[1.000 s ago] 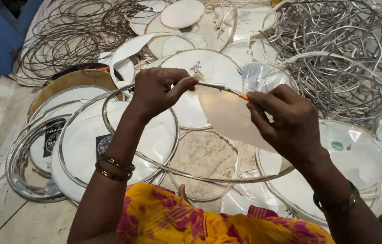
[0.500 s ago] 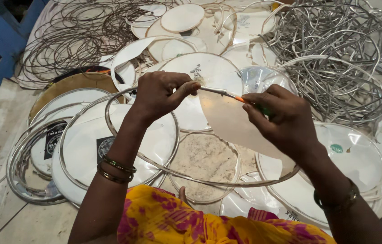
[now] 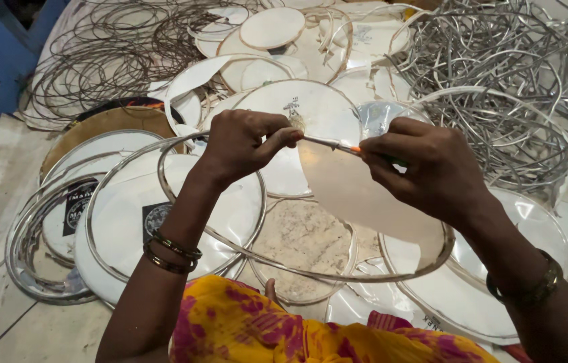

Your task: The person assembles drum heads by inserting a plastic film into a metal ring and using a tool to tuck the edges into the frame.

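L hand [image 3: 240,144] fingers stay pinched on the hoop [image 3: 311,272] rim, R hand [image 3: 425,168] closed on a thin orange-tipped tool [image 3: 337,145], prob. a blade, now nearer L fingertips, film [image 3: 358,191] hanging just below, so trimming seems underway.

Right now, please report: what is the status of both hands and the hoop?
Left hand pinching hoop rim. Right hand gripping thin orange-tipped tool against it. Metal hoop with translucent film held over lap. Nothing between hands.
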